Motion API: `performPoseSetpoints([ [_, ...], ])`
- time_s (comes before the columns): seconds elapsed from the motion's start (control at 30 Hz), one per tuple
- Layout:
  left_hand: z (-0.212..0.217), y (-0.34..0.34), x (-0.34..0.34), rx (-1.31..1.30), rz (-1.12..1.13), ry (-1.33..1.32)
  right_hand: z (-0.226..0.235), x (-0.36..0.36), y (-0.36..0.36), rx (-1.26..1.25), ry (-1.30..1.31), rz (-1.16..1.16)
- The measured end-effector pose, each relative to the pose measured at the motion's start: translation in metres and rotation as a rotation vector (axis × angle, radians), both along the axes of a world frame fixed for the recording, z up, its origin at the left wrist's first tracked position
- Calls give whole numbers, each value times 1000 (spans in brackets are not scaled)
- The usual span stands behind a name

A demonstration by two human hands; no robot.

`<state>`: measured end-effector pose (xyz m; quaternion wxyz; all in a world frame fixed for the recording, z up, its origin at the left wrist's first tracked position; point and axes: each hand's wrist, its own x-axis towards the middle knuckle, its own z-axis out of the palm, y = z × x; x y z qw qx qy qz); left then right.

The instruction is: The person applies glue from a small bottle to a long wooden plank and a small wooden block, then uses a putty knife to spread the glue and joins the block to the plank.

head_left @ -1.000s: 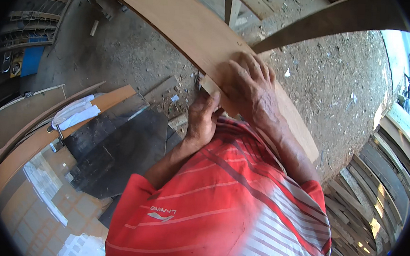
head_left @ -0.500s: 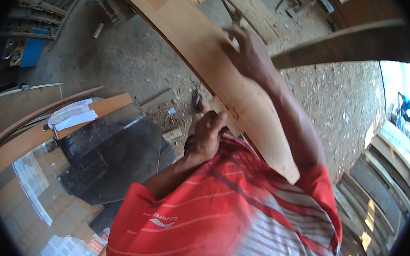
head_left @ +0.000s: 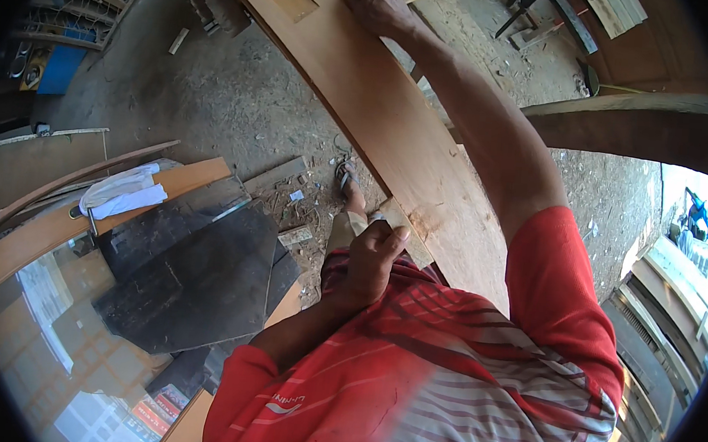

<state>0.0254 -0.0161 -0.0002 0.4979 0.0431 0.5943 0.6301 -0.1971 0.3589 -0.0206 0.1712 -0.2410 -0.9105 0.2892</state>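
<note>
The long wooden board (head_left: pixel 393 133) ran diagonally away from the person, its near end just beside the left hand (head_left: pixel 372 255) and its left edge bordering open, dusty floor (head_left: pixel 215 96) with scattered chips. That left hand's grip was clenched around the board's near left edge, thumb up. The right hand (head_left: pixel 377 7), arm stretched far forward, pressed flat on the board's far part, its grip released.

Dark sheet (head_left: pixel 190 279) lies left of plank (head_left: pixel 378 116).

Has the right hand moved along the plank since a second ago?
Yes. The right hand has slid up the plank, away from the body, while the left hand stays at the near edge.
</note>
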Motion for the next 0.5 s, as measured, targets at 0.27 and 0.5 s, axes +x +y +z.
performPoseSetpoints([
  [0.27, 10, 6, 1, 70, 45, -176, 7, -24, 28, -215, -226, -12],
  [0.5, 22, 13, 0, 128, 117, -297, 20, 122, 38, -834, 415, 456],
])
